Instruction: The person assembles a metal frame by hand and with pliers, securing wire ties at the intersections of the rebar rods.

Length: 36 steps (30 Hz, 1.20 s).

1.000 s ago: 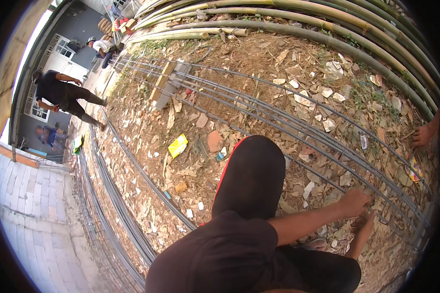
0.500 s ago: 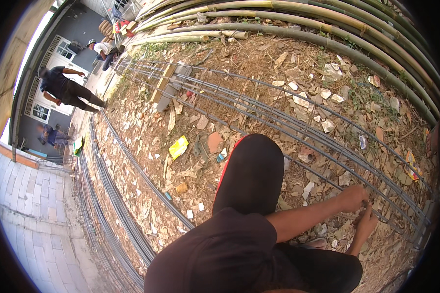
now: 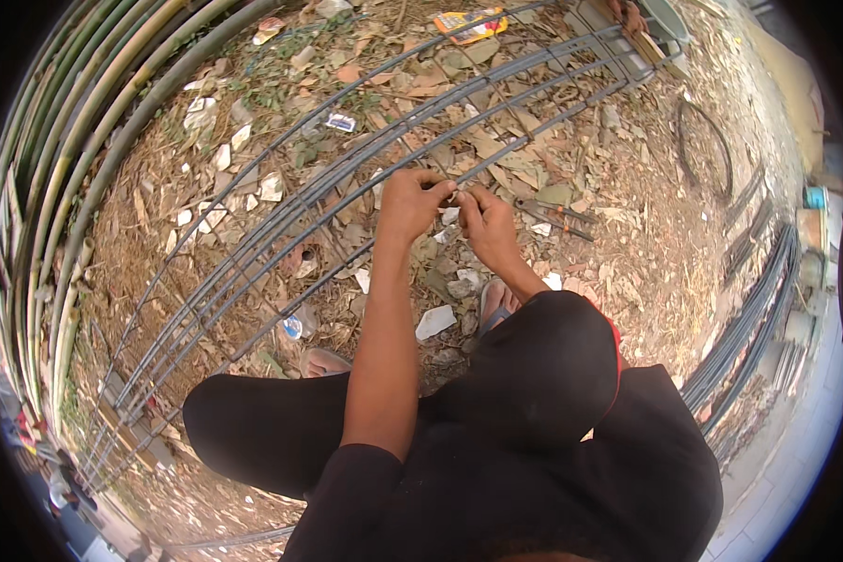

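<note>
View has swung down onto both hands at the near steel rod (image 3: 496, 159)
Left hand (image 3: 410, 201) and right hand (image 3: 490, 227) meet there, fingers curled close, grip unclear; work at this rod now shows plainly, pliers (image 3: 564, 212) lying beside

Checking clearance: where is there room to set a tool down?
Best patch: straw-littered brown ground, between the dark metal pliers and grey metal rod bundle. Crowded: grey steel rebar cage, where bare left hand and right hand meet.
</note>
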Each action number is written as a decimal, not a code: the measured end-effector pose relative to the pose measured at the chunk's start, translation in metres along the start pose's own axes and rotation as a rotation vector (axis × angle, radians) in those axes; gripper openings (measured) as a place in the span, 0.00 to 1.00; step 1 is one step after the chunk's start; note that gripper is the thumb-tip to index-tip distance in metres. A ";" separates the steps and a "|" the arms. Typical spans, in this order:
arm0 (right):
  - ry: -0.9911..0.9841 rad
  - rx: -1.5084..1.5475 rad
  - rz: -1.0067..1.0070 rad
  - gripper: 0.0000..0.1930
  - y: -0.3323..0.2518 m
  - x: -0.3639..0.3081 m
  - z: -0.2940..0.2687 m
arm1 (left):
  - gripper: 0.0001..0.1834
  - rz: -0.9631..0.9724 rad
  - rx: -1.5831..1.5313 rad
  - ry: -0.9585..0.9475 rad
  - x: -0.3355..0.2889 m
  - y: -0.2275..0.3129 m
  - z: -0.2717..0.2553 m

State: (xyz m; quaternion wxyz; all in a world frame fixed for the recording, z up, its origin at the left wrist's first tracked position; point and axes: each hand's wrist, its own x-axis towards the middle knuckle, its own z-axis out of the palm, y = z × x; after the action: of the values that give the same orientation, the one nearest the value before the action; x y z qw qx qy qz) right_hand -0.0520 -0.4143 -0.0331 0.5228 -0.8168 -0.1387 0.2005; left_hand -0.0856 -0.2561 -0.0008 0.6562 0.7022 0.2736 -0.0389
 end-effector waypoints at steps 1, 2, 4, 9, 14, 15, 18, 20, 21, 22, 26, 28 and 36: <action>0.031 0.002 0.020 0.11 0.002 -0.007 -0.004 | 0.11 -0.001 0.011 -0.035 0.004 -0.003 0.003; 0.029 -0.052 -0.060 0.10 -0.008 -0.015 -0.001 | 0.11 0.009 0.041 -0.007 0.003 -0.007 -0.003; 0.075 -0.259 -0.223 0.07 -0.002 -0.029 -0.008 | 0.11 0.024 0.046 -0.015 0.002 -0.012 0.005; 0.026 -0.557 -0.264 0.06 0.007 -0.046 0.000 | 0.10 0.007 0.044 -0.005 0.002 -0.025 0.008; -0.035 -0.641 -0.461 0.07 -0.028 -0.022 -0.005 | 0.10 0.021 0.151 0.013 0.001 -0.025 -0.010; 0.047 -0.651 -0.500 0.08 -0.032 -0.016 -0.013 | 0.09 0.026 0.120 0.007 0.003 -0.024 -0.007; 0.191 -0.577 -0.467 0.09 -0.029 -0.008 -0.020 | 0.09 0.010 0.066 -0.001 0.005 -0.022 -0.002; 0.250 -0.490 -0.396 0.11 -0.019 -0.003 -0.019 | 0.09 -0.012 0.046 0.000 0.005 -0.020 -0.001; 0.149 -0.427 -0.250 0.11 -0.007 0.000 -0.022 | 0.09 -0.006 0.028 -0.005 0.006 -0.019 0.003; 0.045 -0.359 -0.105 0.12 0.003 0.003 -0.021 | 0.09 -0.003 0.010 -0.005 0.007 -0.019 0.004; -0.361 0.415 0.410 0.15 0.023 0.002 -0.010 | 0.10 0.021 0.049 0.007 0.007 -0.026 0.003; -0.504 0.688 0.540 0.17 0.018 -0.006 -0.013 | 0.10 0.004 0.049 0.016 0.006 -0.025 0.001; -0.144 -0.032 0.000 0.20 0.052 -0.005 -0.056 | 0.21 -0.072 0.008 -0.061 -0.001 -0.004 0.001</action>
State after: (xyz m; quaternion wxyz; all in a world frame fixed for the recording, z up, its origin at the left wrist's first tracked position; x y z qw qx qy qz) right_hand -0.0290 -0.4828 -0.0590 0.4983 -0.8086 -0.1790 0.2565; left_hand -0.0874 -0.2569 -0.0038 0.6596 0.6928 0.2786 -0.0850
